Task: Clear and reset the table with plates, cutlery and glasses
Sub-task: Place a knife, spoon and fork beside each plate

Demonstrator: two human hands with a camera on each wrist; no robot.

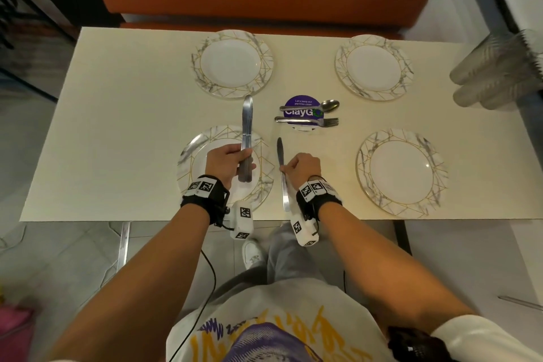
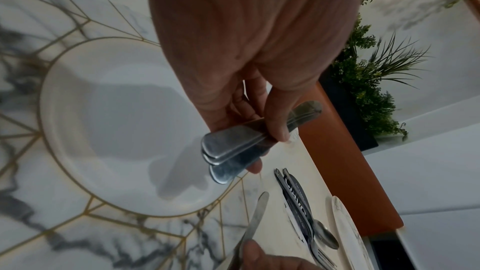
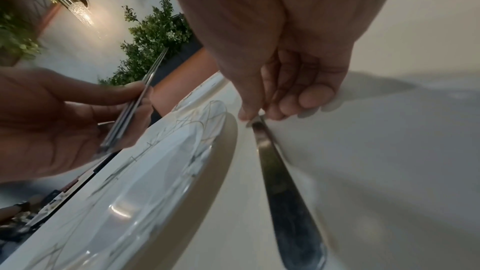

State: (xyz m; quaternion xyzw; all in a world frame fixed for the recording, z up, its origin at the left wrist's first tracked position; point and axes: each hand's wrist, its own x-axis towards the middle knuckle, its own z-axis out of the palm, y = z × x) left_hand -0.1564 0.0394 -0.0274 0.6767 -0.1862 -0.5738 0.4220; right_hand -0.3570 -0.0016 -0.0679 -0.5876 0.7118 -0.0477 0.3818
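Laying cutlery, mid-task. Right hand [image 1: 302, 169], lower centre of the head view: fingertips pinching a single knife [image 1: 282, 173] flat on the surface [image 1: 117, 126], just right of the near-left plate [image 1: 188, 156]. Left hand [image 1: 227, 163], above that plate: fingers curled round a bundle of knives [image 1: 246, 138], blades pointing up-frame. Centre: spoon [image 1: 329, 106] and fork [image 1: 320, 121] lying across a purple sticker [image 1: 302, 100], not yet distributed. Four plates set, one per corner; three still without knives. Far right edge: stacked clear glasses [image 1: 496, 70], apparently unplaced. Nothing obstructs the remaining places.
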